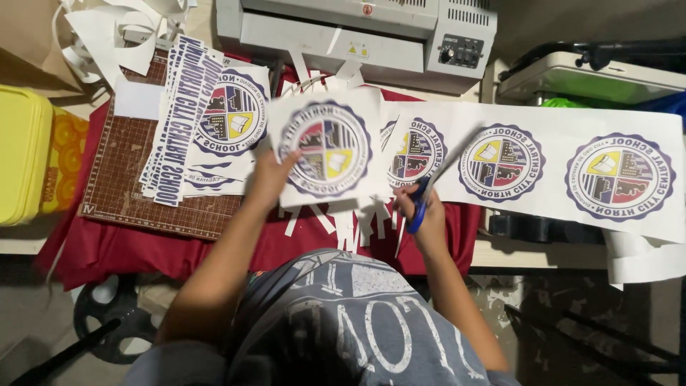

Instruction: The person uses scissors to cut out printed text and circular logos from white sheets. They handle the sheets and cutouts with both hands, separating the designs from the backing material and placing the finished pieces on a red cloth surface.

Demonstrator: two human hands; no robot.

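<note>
L hand (270, 174) pinches left edge of a cut paper sheet (330, 146) w/ round crest print, held mid-frame above red cloth (107, 246). R hand (421, 207) closed round blue-handled scissors (439, 179), blades angled up-right over a long white strip (572, 168) carrying more round purple-rimmed crests in red, yellow, black. Paper offcuts (343, 225) litter cloth betw. hands. Upper left: brown cutting mat (125, 179) w/ stack of printed sheets (214, 121). Top centre: grey laminator (357, 32). Far left: yellow box (21, 154).
</note>
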